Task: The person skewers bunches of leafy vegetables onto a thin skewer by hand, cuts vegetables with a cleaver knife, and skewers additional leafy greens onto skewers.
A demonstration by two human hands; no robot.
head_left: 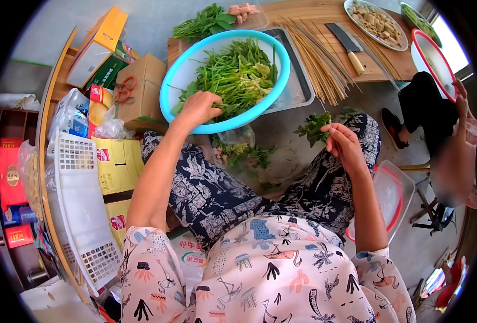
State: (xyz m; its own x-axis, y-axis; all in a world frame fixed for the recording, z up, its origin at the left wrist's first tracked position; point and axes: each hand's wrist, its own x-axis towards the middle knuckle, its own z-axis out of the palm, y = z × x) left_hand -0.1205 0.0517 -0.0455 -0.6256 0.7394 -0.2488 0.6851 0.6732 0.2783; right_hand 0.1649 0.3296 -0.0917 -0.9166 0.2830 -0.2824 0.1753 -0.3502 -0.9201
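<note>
My left hand (199,110) reaches over the near-left rim of a blue-rimmed basin (169,89). Its fingers are curled closed on leafy greens at the edge of the heap of green stems and leaves (233,75). Above my right knee, my right hand (344,144) pinches a thin skewer (323,105) that carries a bunch of dark green leaves (312,129). The skewer's tip points up and away from me, and its other end runs down along my wrist. Beyond it, a bundle of bare skewers (316,56) lies on the wooden table (287,11).
A metal tray (301,81) sits under the basin. A cleaver (346,43) lies near a plate of cut food (375,24). At right, another person's hand (461,94) touches a red-rimmed basin (437,64). Boxes and scissors (125,89) stand left; loose greens (249,153) are below.
</note>
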